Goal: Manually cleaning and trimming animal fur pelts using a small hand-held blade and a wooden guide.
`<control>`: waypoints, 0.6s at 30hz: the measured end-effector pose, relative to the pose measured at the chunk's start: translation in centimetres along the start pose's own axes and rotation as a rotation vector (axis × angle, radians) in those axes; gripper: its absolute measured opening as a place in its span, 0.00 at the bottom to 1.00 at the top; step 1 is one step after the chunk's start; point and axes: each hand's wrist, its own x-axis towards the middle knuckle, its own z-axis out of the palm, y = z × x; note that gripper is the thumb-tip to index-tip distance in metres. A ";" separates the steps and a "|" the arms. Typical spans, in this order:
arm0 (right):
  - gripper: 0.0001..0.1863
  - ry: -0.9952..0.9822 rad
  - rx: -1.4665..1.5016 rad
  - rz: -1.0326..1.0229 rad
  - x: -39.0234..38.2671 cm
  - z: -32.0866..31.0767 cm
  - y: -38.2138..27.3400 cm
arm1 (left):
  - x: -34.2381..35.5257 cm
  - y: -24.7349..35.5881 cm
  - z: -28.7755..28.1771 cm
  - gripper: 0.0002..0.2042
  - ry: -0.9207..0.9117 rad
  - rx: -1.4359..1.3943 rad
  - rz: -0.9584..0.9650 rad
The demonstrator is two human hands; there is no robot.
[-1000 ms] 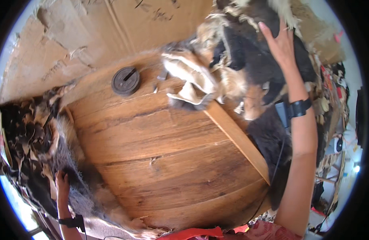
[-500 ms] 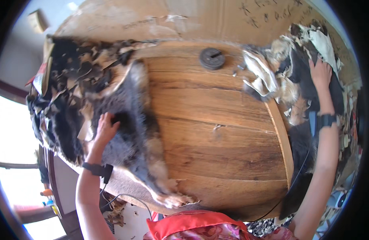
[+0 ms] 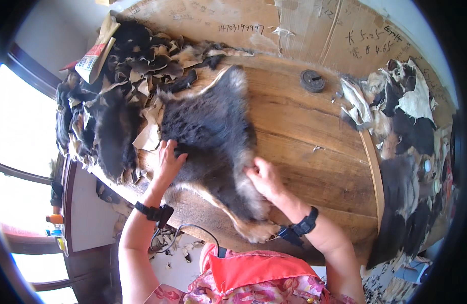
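A dark grey-brown fur pelt with pale tan edges lies fur side up on the wooden table in front of me. My left hand rests on the pelt's left part, fingers apart and slightly bent, the thumb on the fur. At the opposite edge, my right hand is closed on the pelt's pale fur border; its fingertips are partly hidden. Left of the pelt, a heap of dark fur scraps with bare tan undersides lies close to my left hand.
A round dark disc sits at the table's back. More fur pieces and white scraps lie on the right, beyond a wooden strip. Cardboard stands along the back. Scraps litter the floor.
My right hand has come from the fur pieces at the far right to the pelt's right edge and closed there. My left hand stays on the pelt. The whole view has shifted.
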 end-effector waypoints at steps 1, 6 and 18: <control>0.09 0.051 0.078 -0.008 -0.2 -0.7 -0.2 | -1.0 -1.4 0.0 0.14 -0.044 -0.033 -0.041; 0.04 0.049 0.204 -0.004 -7.6 -7.1 -3.5 | -2.7 2.3 0.0 0.05 -0.292 -0.319 0.203; 0.25 0.394 1.007 0.896 -9.8 -5.3 -1.4 | -0.7 1.0 -0.7 0.17 -0.162 -0.082 0.028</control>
